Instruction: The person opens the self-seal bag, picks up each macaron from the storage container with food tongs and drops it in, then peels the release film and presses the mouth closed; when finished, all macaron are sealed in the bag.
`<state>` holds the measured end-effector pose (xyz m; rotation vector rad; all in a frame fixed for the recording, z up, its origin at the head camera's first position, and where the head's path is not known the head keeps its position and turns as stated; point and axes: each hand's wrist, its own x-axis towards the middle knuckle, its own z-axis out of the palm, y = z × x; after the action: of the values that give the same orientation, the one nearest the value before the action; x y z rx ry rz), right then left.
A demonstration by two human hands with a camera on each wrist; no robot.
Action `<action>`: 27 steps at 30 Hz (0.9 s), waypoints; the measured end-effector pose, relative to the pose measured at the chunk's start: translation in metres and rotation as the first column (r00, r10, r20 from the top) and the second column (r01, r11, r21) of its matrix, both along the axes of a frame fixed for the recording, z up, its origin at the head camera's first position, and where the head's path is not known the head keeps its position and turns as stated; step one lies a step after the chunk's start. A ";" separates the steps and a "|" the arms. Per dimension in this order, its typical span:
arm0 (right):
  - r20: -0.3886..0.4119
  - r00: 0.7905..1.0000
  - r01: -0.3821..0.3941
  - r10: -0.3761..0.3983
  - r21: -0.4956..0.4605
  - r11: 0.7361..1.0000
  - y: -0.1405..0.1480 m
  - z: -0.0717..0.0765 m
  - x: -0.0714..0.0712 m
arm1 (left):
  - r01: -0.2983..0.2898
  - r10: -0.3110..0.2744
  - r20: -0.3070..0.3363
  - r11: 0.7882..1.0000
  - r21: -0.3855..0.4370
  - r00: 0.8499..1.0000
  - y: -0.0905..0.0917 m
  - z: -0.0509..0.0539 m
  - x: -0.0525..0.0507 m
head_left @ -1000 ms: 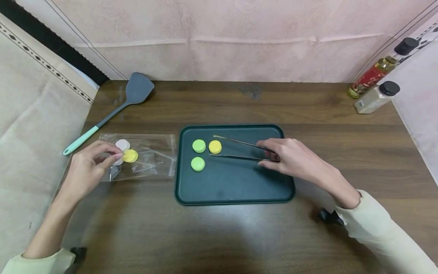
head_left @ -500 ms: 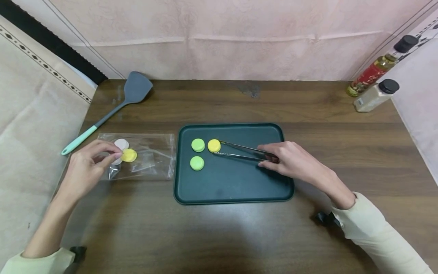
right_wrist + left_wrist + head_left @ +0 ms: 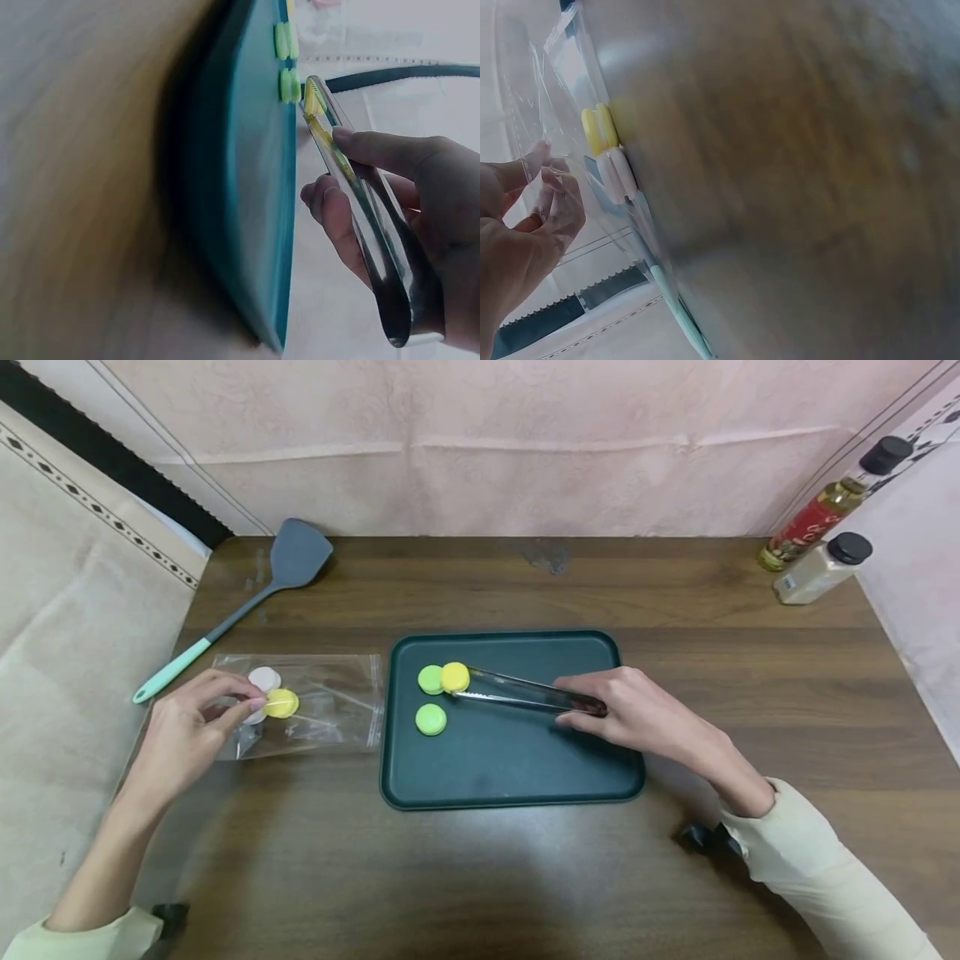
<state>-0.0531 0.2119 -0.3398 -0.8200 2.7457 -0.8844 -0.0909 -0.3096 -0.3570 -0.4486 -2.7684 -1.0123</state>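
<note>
My right hand [image 3: 648,712] grips metal tongs [image 3: 525,692], whose tips are closed on a yellow macaron [image 3: 455,677] over the dark teal tray [image 3: 517,781]. In the head view this macaron partly overlaps a green macaron [image 3: 429,680]; another green macaron [image 3: 431,719] sits just below. At the left, my left hand [image 3: 187,722] pinches the film of a clear zip bag [image 3: 337,693]. Inside the bag lie a yellow macaron [image 3: 600,129] and pale macarons [image 3: 616,175]; in the head view my fingertips partly cover them.
A grey spatula [image 3: 300,556] with a mint handle lies at the back left, its handle end near my left hand. An oil bottle [image 3: 813,522] and a black-capped jar [image 3: 817,572] stand at the back right. Cloth hangs behind the wooden table [image 3: 480,877].
The tongs have closed on the yellow macaron on the tray and carried it left toward the green ones. My left hand keeps its hold on the bag.
</note>
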 end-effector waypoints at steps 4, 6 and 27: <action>-0.004 0.999 -0.033 0.033 -0.015 0.999 -0.012 0.002 0.000 | -0.001 0.001 0.004 1.000 0.000 1.000 -0.001 0.000 0.001; -0.005 0.999 -0.044 0.044 -0.009 0.999 -0.020 0.004 0.000 | -0.002 0.002 0.007 1.000 -0.004 1.000 0.000 0.001 0.001; 0.015 0.981 -0.192 0.191 0.034 0.981 -0.106 0.017 -0.039 | 0.036 -0.035 -0.047 0.999 0.013 0.998 0.003 0.000 -0.003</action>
<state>-0.0918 0.1059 -0.3232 -1.0478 2.6089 -0.7978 -0.0940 -0.3065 -0.3572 -0.5148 -2.7201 -1.0143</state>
